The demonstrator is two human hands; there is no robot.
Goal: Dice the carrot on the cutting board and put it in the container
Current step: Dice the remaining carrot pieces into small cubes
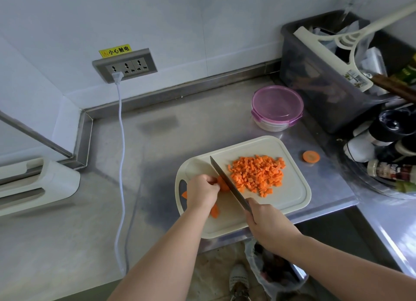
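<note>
Two hands are at work on the cutting board (pixel 288 201), which lies at the front edge of the steel counter (pixel 157 143). Your left hand (pixel 201 193) sits at the board's left end, beside the handle slot, with its fingers curled down and pinching a carrot piece (pixel 223 183) against the board. Your right hand (pixel 267 224) is wrapped round the handle of the knife (pixel 229 183) over the board's near edge. The blade runs away from you toward the board's far left corner, just against the right side of the carrot piece.

To the right of the blade, a heap of diced carrot (pixel 256 174) covers the middle of the board and reaches toward its right end. Two more carrot slices (pixel 215 210) lie by your left hand: one under the wrist near the board's front edge, the other slice (pixel 184 195) at the handle slot on the left edge. One carrot round (pixel 311 156) lies off the board on the counter, near the board's far right corner.

The container (pixel 277 107), clear with a purple lid closed on it, stands on the counter behind the board, apart from it. At the counter's back right corner a grey bin (pixel 315 87) holds a squeegee (pixel 333 62), and spice bottles (pixel 382 147) crowd the right edge. A white cable (pixel 121 143) runs from the wall socket (pixel 125 65) down across the counter's left part.
</note>
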